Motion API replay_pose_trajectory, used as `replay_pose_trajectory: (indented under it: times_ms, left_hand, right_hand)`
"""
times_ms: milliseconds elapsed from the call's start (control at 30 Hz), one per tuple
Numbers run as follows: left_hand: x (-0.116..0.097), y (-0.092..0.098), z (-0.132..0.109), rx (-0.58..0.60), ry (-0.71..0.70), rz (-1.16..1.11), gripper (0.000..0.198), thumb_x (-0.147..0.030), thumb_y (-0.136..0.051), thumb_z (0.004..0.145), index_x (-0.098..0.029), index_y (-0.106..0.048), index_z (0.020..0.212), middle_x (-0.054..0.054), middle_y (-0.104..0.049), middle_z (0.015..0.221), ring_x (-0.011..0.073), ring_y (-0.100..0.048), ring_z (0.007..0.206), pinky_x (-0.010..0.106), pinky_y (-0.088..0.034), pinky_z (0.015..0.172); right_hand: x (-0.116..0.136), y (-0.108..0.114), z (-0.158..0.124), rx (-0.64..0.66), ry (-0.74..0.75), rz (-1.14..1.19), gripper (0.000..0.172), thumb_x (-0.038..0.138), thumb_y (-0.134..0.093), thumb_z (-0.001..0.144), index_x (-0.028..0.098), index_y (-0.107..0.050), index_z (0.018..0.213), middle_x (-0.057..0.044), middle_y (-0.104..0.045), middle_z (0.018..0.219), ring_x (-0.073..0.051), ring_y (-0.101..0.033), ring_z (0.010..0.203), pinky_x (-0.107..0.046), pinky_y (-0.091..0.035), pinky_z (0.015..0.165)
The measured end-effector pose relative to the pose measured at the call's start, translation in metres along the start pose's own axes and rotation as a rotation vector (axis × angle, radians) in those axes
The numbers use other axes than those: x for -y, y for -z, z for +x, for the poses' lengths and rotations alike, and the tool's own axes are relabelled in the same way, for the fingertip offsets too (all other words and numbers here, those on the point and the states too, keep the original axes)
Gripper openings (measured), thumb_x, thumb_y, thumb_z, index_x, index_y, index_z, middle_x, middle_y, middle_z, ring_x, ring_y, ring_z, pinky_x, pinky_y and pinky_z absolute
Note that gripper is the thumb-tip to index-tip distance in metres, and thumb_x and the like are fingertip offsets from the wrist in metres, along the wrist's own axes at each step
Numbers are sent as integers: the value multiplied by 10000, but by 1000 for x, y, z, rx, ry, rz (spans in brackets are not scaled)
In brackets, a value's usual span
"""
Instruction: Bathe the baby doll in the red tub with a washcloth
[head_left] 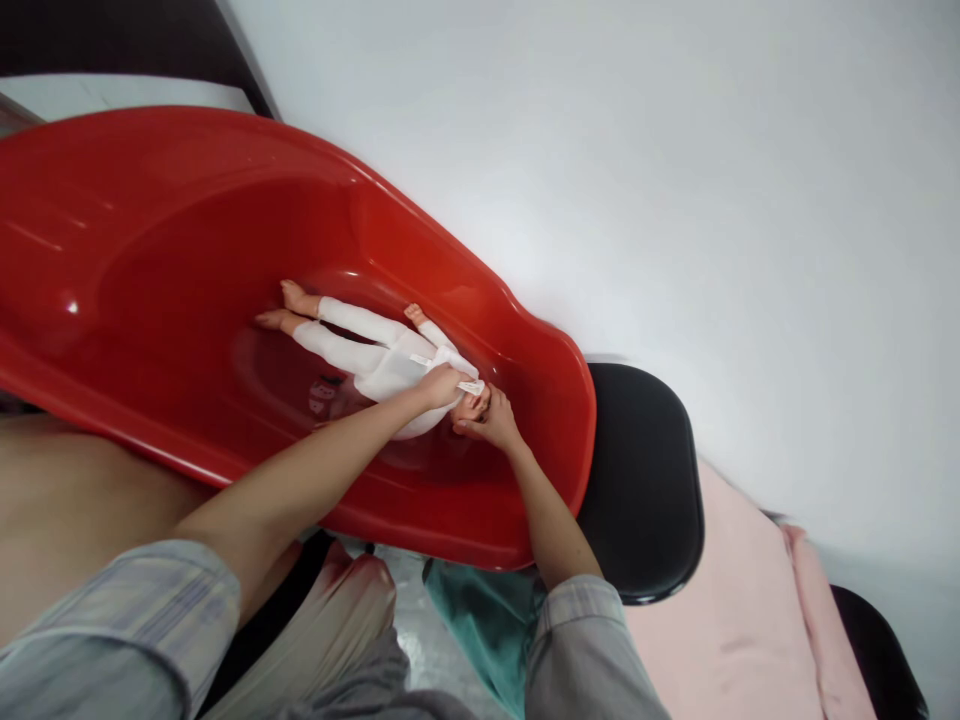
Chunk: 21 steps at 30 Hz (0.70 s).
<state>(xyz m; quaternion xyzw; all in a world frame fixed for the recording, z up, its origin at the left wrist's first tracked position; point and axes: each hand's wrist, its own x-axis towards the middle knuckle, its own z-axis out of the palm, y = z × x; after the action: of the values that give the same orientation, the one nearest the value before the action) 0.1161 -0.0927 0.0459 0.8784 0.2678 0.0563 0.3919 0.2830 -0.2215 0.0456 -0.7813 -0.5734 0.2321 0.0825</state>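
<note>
A small doll in a white one-piece suit lies on its back in the bottom of a large red plastic baby tub, bare feet toward the left. My left hand is closed on the white collar at the doll's neck. My right hand cups the doll's head, fingers wrapped round it. The head is mostly hidden by both hands.
The tub rests on a black round stool at the right. A pink cloth lies beyond it, with another black seat at the far right. A teal cloth hangs below the tub. White wall behind.
</note>
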Motion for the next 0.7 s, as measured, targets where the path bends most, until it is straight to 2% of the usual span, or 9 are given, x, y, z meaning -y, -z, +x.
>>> replay_pose_trajectory:
  times_ms: [100, 200, 367, 567, 700]
  left_hand:
    - [-1, 9, -1, 43, 12, -50, 391, -83, -561, 842, -181, -803, 1133, 52, -785, 1121, 207, -697, 1033, 240, -484, 928]
    - [-3, 18, -3, 88, 67, 3, 458, -36, -607, 817, -204, -795, 1200, 51, -770, 1194, 214, -692, 1091, 236, -482, 931]
    - [-7, 25, -6, 124, 90, 61, 429, -36, -625, 823, -201, -810, 1173, 49, -767, 1204, 203, -694, 1065, 225, -477, 899]
    - [-14, 29, -9, 219, 37, 182, 404, -76, -648, 828, -245, -830, 1147, 49, -779, 1158, 228, -707, 1055, 232, -472, 828]
    - [-22, 33, -13, 274, 14, 194, 321, -129, -651, 844, -198, -843, 1092, 78, -787, 1107, 256, -711, 1007, 260, -470, 790]
  right_hand:
    - [-1, -1, 0, -8, -2, -4, 1144, 491, -896, 650, 90, -354, 1575, -248, -415, 1589, -380, -395, 1495, -508, -310, 1250]
    - [-3, -1, 1, -4, 10, 3, 1154, 499, -904, 633, 120, -355, 1574, -241, -423, 1588, -384, -400, 1493, -532, -317, 1241]
    - [-5, 0, 2, -2, 14, 32, 1173, 499, -918, 604, 125, -363, 1567, -236, -427, 1589, -390, -401, 1492, -534, -319, 1241]
    - [-10, -4, 4, -30, 22, 33, 1150, 491, -923, 607, 102, -390, 1549, -248, -449, 1566, -389, -418, 1480, -522, -328, 1240]
    - [-15, -8, 6, -46, 37, 14, 1155, 494, -927, 596, 120, -394, 1550, -240, -464, 1554, -394, -430, 1470, -533, -338, 1229]
